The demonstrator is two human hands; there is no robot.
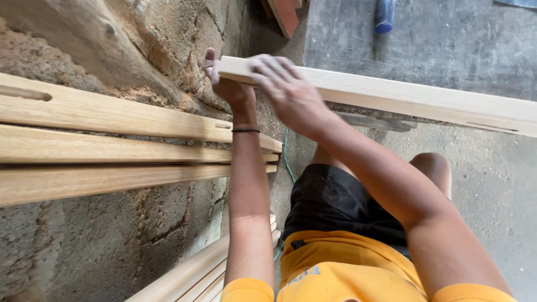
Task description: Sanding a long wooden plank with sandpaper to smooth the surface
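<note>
Gripping the near end of a long pale wooden rail (403,95), both hands meet at about 12 o'clock in the head view. The left hand (226,84) sits under and behind the rail's end, thumb up against its end face, fingers mostly hidden, so how tightly they curl cannot be told; a thin dark band (246,131) circles that wrist. The right hand (288,89) lies over the top of the rail just beside the left, fingers spread and bent down across its upper face, pressing on the wood. The rail runs from the hands out toward 3 o'clock, with a narrow slot (484,126) cut in its side near the far right. At 9 o'clock three more slotted wooden rails (112,145) lie stacked against a rough block wall (168,218), their ends reaching close to the left forearm. More pale wooden strips (196,274) lean at 7 o'clock. A thin green cord (287,159) hangs between the forearms. Black shorts (335,201) and an orange shirt (347,268) fill 6 o'clock, above a grey concrete floor (492,190). A blue handle (385,17) lies on the floor at 1 o'clock.
</note>
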